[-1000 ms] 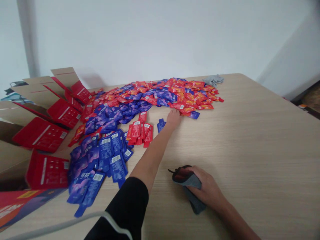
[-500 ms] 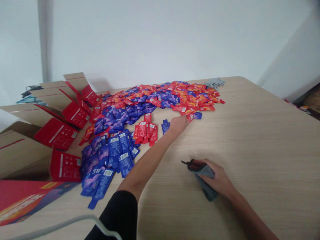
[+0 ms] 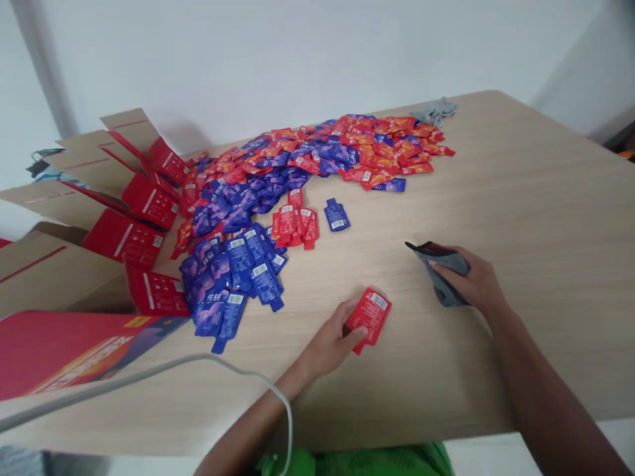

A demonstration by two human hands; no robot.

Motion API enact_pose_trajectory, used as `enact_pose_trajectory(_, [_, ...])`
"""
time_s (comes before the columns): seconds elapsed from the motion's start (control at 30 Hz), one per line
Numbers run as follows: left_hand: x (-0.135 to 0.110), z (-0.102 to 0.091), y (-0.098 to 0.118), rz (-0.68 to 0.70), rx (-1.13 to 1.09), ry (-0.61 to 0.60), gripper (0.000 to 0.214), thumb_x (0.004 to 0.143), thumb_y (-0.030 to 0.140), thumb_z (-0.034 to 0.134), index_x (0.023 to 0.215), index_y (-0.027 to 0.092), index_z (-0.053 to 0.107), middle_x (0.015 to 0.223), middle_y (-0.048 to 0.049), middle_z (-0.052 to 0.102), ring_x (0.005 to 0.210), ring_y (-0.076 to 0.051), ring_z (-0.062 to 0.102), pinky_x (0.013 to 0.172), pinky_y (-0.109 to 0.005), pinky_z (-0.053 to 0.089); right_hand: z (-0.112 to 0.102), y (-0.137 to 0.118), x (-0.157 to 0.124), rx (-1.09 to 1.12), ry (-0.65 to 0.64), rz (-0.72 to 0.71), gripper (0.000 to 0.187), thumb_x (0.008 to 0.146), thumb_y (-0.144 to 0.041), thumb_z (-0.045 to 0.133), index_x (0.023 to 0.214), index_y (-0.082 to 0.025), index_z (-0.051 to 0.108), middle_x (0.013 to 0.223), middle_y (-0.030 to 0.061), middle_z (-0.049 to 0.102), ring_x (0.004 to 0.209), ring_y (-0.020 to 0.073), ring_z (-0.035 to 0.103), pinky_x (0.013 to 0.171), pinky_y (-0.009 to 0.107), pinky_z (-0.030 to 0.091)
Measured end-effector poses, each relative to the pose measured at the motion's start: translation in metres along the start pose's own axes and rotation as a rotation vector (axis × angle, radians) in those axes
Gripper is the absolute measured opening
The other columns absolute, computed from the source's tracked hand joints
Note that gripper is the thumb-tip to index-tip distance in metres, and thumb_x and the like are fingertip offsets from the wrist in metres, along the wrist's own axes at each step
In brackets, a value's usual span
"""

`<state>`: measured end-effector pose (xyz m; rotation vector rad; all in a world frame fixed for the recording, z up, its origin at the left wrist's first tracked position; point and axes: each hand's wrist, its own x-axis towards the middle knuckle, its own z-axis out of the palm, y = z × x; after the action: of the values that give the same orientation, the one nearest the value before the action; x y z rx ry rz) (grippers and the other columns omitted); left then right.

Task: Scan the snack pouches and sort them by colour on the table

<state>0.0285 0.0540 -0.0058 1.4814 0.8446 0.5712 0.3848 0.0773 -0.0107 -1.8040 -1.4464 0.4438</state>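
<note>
The left hand [image 3: 330, 338], lower centre, pinches a red sachet [image 3: 371, 320] by its lower left edge, thumb on the printed face and fingers behind, a hold that seems to keep the barcode [image 3: 378, 301] uncovered; the right hand [image 3: 475, 276], right of centre, grips a folded grey cloth [image 3: 444, 284] between thumb and fingers. Beyond them on the bench [image 3: 520, 218], a lone blue sachet [image 3: 337, 216], a small red stack [image 3: 297, 226] and a blue pile [image 3: 241, 264] lie in front of the mixed heap [image 3: 320, 155] in the upper centre, apparently grouped by colour. Open cartons [image 3: 124, 239] stand at left, flaps [image 3: 82, 162] raised, presumably to keep them accessible.
</note>
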Motion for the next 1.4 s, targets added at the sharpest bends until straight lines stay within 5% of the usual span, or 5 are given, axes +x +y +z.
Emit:
enact_pose_trajectory(0.4, [-0.094, 0.027, -0.016, 0.259, 1.09, 0.173, 0.069, 0.092, 0.043, 0.076, 0.154, 0.029, 0.05, 0.153, -0.0169, 0.055, 0.131, -0.039, 0.059, 0.1, -0.055, 0.058, 0.016, -0.007, -0.008, -0.116, -0.014, -0.112, 0.044, 0.087, -0.052, 0.072, 0.124, -0.027, 0.073, 0.114, 0.0077, 0.079, 0.106, 0.0333, 0.073, 0.096, 0.05, 0.055])
enact_pose_trajectory(0.6, [-0.113, 0.024, -0.032, 0.525, 1.064, 0.076, 0.029, 0.104, 0.032, 0.062, 0.133, 0.028, 0.068, 0.142, -0.0063, 0.067, 0.132, -0.027, 0.062, 0.105, -0.043, 0.058, 0.026, -0.062, -0.039, -0.1, 0.037, -0.193, 0.045, 0.092, -0.044, 0.067, 0.133, -0.028, 0.064, 0.127, 0.0102, 0.074, 0.114, 0.0331, 0.07, 0.1, 0.051, 0.054])
enact_pose_trajectory(0.87, [-0.114, 0.026, -0.051, 0.57, 0.997, -0.04, 0.039, 0.107, 0.024, 0.056, 0.146, 0.02, 0.058, 0.142, -0.0084, 0.068, 0.13, -0.024, 0.067, 0.11, -0.041, 0.057, 0.099, -0.105, -0.109, -0.148, -0.67, -0.89, 0.038, 0.089, -0.032, 0.069, 0.127, -0.025, 0.067, 0.118, 0.0072, 0.075, 0.109, 0.0279, 0.065, 0.1, 0.045, 0.051])
enact_pose_trajectory(1.2, [-0.111, 0.028, -0.042, 0.603, 1.015, 0.005, 0.039, 0.105, 0.022, 0.06, 0.143, 0.018, 0.061, 0.146, -0.0088, 0.064, 0.138, -0.024, 0.061, 0.114, -0.038, 0.056, 0.096, -0.101, -0.012, -0.357, -0.317, -0.694, 0.044, 0.093, -0.027, 0.066, 0.136, -0.019, 0.062, 0.128, 0.014, 0.069, 0.117, 0.0341, 0.061, 0.102, 0.049, 0.048])
enact_pose_trajectory(1.4, [-0.113, 0.034, -0.045, 0.617, 1.031, 0.073, 0.029, 0.103, 0.021, 0.064, 0.131, 0.015, 0.069, 0.134, -0.0078, 0.073, 0.125, -0.022, 0.07, 0.112, -0.037, 0.056, 0.088, -0.118, -0.088, -0.153, -0.393, -0.918, 0.046, 0.09, -0.038, 0.07, 0.132, -0.02, 0.062, 0.119, 0.0108, 0.073, 0.106, 0.0295, 0.064, 0.093, 0.043, 0.052])
